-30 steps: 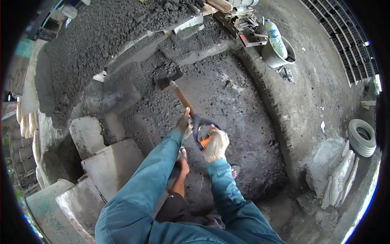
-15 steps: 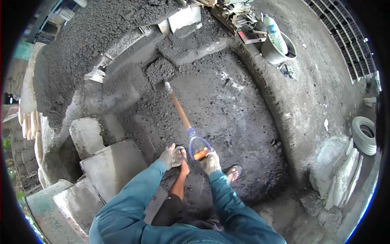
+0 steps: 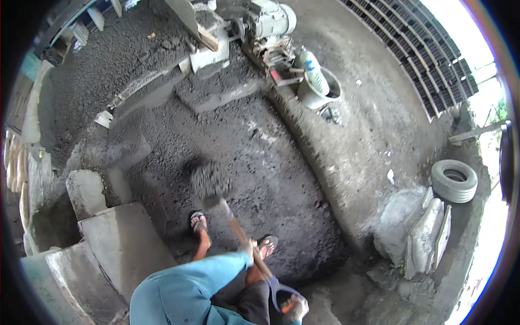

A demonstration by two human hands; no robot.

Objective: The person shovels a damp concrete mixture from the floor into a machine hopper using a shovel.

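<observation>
A shovel (image 3: 236,226) slants across the view, its blade heaped with dark, crumbly wet material (image 3: 211,179), a little blurred by motion. My left hand (image 3: 249,253) is wrapped round the wooden shaft about midway, partly covered by my teal sleeve. Lower right, my right hand (image 3: 296,309) grips the orange bar of the blue D-shaped handle. Both hands look gloved or caked in grey. The loaded blade is held off the dark floor (image 3: 254,168), ahead of my sandalled feet (image 3: 199,223).
A motor (image 3: 271,20) stands at the top. Near it, a bucket (image 3: 311,96) holds a plastic bottle (image 3: 314,70). A dark heap (image 3: 103,59) lies upper left and slabs (image 3: 122,238) lower left. A low ledge (image 3: 309,146), sacks (image 3: 425,238) and a tyre (image 3: 454,181) are on the right.
The shovel has come back toward me with a load on its blade. My left hand, earlier off the shovel beside my leg, now holds the shaft. The view has turned rightward.
</observation>
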